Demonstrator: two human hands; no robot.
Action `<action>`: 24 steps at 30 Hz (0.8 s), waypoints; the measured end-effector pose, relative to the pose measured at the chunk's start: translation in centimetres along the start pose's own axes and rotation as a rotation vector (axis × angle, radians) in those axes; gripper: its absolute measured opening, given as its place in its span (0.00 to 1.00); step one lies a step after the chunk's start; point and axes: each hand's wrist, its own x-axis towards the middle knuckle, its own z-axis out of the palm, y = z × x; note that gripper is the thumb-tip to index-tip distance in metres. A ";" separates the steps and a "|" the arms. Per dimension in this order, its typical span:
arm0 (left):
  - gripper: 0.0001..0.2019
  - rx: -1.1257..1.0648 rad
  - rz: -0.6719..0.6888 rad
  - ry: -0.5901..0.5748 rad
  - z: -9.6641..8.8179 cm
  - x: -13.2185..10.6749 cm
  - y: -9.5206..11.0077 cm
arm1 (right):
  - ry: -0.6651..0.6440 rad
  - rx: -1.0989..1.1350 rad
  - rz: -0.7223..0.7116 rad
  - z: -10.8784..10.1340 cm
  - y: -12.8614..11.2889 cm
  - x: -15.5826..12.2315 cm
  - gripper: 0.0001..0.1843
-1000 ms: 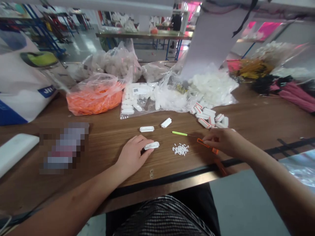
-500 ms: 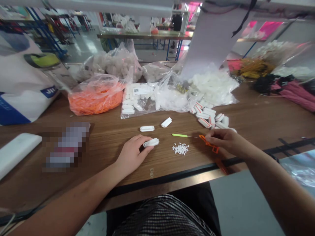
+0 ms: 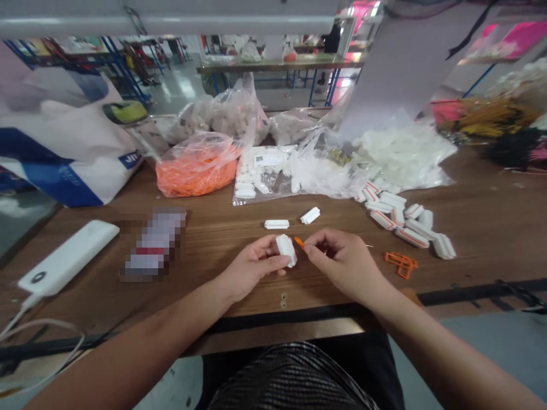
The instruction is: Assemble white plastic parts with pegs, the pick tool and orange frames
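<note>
Hands met: left grip [image 3: 255, 269] shut on white block [image 3: 286, 250], right grip [image 3: 344, 263] pinching orange tab [image 3: 299, 242] (orange frames [image 3: 401, 265] aside).

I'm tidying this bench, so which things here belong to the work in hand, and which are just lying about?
In use: left hand holding a white plastic part; right hand pinching a small orange part; nearby white parts; orange frame pieces.

Lying about: white power bank; white-and-blue sack.
</note>
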 end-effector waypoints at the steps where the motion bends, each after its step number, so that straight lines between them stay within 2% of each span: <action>1: 0.17 -0.010 -0.006 -0.002 0.0 0.0 0.0 | 0.023 -0.014 -0.025 0.7 -0.3 0.0 0.07; 6: 0.17 -0.022 -0.013 0.043 0.2 0.0 -0.2 | 0.116 -0.132 -0.139 2.2 -0.6 -0.3 0.07; 12: 0.17 0.028 0.011 0.098 0.5 0.1 -0.3 | 0.117 -0.225 -0.237 2.5 -0.5 -0.9 0.06; 16: 0.17 0.034 0.023 0.089 0.5 0.2 -0.5 | 0.121 -0.210 -0.225 2.5 -0.6 -1.0 0.05; 24: 0.19 0.054 0.042 0.103 0.5 0.2 -0.5 | 0.113 -0.144 -0.099 2.5 -0.6 -1.1 0.06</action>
